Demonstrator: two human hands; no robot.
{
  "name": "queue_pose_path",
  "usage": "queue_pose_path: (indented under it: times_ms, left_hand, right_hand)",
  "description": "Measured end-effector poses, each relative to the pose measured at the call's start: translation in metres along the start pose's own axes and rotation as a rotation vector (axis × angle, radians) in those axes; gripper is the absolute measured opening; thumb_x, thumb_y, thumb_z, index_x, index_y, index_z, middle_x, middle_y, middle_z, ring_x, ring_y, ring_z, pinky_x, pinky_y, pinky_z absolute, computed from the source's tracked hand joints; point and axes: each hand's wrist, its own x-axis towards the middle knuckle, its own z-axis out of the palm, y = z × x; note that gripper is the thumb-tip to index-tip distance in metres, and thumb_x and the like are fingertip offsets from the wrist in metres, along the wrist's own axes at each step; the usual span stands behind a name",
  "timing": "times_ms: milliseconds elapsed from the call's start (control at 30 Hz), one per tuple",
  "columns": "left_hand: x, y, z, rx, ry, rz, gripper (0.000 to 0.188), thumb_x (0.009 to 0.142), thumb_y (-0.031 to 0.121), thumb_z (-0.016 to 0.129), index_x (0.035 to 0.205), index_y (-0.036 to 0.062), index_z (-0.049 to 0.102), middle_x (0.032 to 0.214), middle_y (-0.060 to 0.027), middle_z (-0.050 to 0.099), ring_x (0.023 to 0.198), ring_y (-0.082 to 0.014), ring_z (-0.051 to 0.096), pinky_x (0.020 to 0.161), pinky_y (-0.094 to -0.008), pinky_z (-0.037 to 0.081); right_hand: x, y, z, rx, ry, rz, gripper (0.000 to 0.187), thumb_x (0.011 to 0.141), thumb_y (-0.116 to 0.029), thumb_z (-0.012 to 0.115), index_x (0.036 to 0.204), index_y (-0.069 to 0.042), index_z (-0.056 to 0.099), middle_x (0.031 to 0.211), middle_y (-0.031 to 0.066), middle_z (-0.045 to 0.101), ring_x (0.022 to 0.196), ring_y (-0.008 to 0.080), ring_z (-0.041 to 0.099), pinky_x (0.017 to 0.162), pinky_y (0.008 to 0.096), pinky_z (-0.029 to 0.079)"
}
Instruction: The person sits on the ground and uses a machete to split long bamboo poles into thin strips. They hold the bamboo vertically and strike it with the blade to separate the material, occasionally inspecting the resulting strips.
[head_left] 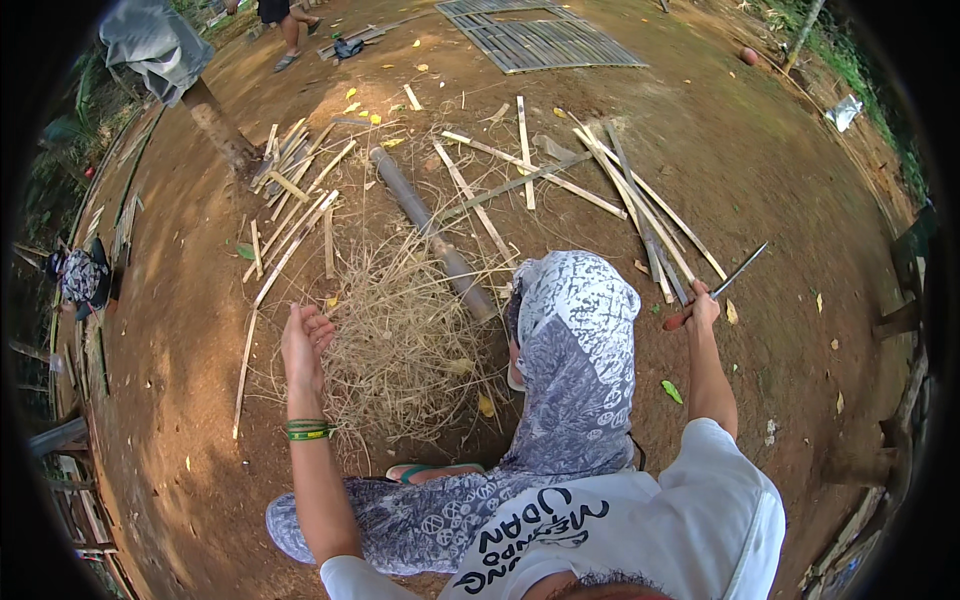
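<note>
My right hand is closed round the red-brown handle of a knife, whose long blade points away to the upper right. Its fingers are also at the near end of a pale bamboo strip; whether they grip it I cannot tell. Loosely curled and with nothing visible in it, my left hand hovers beside a heap of thin shavings. Left of that hand, a long narrow bamboo strip lies on the ground. A dark bamboo pole rests across the far side of the heap.
Several split strips are piled by a wooden post draped with grey cloth. Further off lies a slatted bamboo panel. One person stands beyond; another is at the far left.
</note>
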Motion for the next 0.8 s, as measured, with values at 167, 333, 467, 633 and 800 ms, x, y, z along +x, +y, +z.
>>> queue_pose_path:
  times_ms: [167,333,467,633,800]
  left_hand:
    - [-0.031,0.027,-0.061,0.018,0.016,0.091,0.044,0.107,0.044,0.044,0.114,0.0029,0.059,0.087,-0.0053,0.062,0.082,-0.0160,0.062,0.078,-0.0296,0.052]
    - [-0.049,0.034,-0.102,0.032,0.073,0.133,0.043,0.107,0.043,0.044,0.115,0.0035,0.059,0.087,-0.0043,0.062,0.082,-0.0152,0.062,0.077,-0.0289,0.051]
    - [-0.059,0.020,-0.105,0.085,0.113,0.107,0.041,0.107,0.041,0.044,0.114,0.0039,0.059,0.086,-0.0033,0.062,0.080,-0.0135,0.062,0.076,-0.0269,0.050]
    - [-0.056,-0.001,-0.087,0.294,0.055,0.057,0.035,0.108,0.036,0.045,0.115,0.0046,0.060,0.085,-0.0020,0.062,0.078,-0.0117,0.061,0.074,-0.0253,0.050]
    - [-0.048,-0.015,-0.074,0.446,-0.022,0.118,0.018,0.104,0.020,0.055,0.102,0.0033,0.063,0.082,0.0003,0.061,0.076,-0.0056,0.056,0.071,-0.0224,0.046]
  right_hand:
    - [0.008,-0.036,0.006,0.030,0.059,-0.003,0.018,0.088,-0.010,0.074,0.102,-0.001,0.070,0.076,0.0068,0.067,0.054,0.0134,0.053,0.047,0.0298,0.042]
    - [0.031,-0.041,0.013,-0.182,0.110,0.029,0.026,0.086,-0.023,0.077,0.093,0.001,0.072,0.072,0.0123,0.068,0.063,0.0222,0.066,0.053,0.0365,0.050]
    - [0.018,-0.001,0.012,-0.969,0.236,-0.158,0.050,0.084,-0.039,0.074,0.099,0.009,0.070,0.097,0.0285,0.072,0.099,0.0423,0.070,0.090,0.0482,0.053]
    - [-0.041,0.057,0.023,-1.180,0.035,-0.245,0.036,0.079,-0.026,0.071,0.104,0.001,0.072,0.099,0.0260,0.072,0.100,0.0422,0.069,0.090,0.0482,0.053]
    - [-0.093,0.107,0.059,-1.238,-0.308,-0.279,0.032,0.078,-0.022,0.072,0.103,-0.003,0.074,0.092,0.0262,0.072,0.094,0.0414,0.071,0.083,0.0491,0.055]
